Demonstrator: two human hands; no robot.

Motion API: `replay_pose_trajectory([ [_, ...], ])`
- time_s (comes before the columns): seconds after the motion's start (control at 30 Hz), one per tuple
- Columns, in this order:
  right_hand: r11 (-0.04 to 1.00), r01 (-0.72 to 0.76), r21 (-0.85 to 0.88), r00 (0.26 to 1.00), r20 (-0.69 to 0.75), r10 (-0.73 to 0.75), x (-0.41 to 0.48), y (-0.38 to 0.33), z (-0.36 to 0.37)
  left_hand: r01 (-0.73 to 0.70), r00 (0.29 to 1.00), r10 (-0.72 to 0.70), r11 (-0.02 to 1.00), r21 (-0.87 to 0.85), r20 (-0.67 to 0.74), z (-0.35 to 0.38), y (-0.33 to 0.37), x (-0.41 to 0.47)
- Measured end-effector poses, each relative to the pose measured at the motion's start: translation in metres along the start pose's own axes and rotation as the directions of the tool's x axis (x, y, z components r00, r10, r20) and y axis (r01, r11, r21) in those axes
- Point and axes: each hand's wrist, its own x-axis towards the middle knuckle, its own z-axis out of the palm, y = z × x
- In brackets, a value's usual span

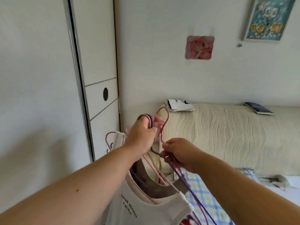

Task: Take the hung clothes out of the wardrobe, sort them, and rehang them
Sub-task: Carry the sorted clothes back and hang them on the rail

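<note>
A white sliding wardrobe door point(40, 78) fills the left side. A bed under a cream ribbed cover point(227, 135) spans the right. At bottom centre a bunch of clothes hangs on hangers, held in the air in front of the wardrobe and beside the bed's end. The frontmost is a white T-shirt with dark lettering point(139, 208). The left hand point(142, 135) is raised, its fingers curled tight round a bundle of purple and pink hanger hooks point(150, 118). Just right and lower, the right hand point(180, 151) pinches the neck of one thin pink hanger point(166, 122) between its fingertips point(168, 146). That hanger's hook rises above the fingers, just beside the bundle. A white bag point(179, 105) and a blue book point(258, 108) lie on the bed.
</note>
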Motion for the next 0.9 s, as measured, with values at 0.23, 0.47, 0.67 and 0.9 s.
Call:
replay_pose_trajectory([
  [0.23, 0.987, 0.156, 0.032, 0.981, -0.124, -0.151, -0.024, -0.025, 0.007, 0.038, 0.997, -0.048, 0.987, -0.157, -0.064, -0.05, 0.037, -0.059],
  [0.47, 0.934, 0.211, 0.288, 0.977, -0.073, -0.198, -0.029, -0.055, 0.015, 0.06, 0.992, -0.078, 0.984, -0.168, -0.099, -0.095, 0.052, -0.097],
  [0.67, 0.942, 0.307, 0.139, 0.95, 0.015, -0.312, -0.043, -0.075, 0.035, 0.048, 0.991, -0.053, 0.998, -0.044, -0.125, -0.112, 0.055, -0.121],
  [0.9, 0.936, 0.33, -0.124, 0.873, 0.417, -0.252, -0.097, -0.071, 0.09, 0.02, 0.975, -0.018, 1.0, 0.007, -0.222, -0.145, 0.067, -0.157],
])
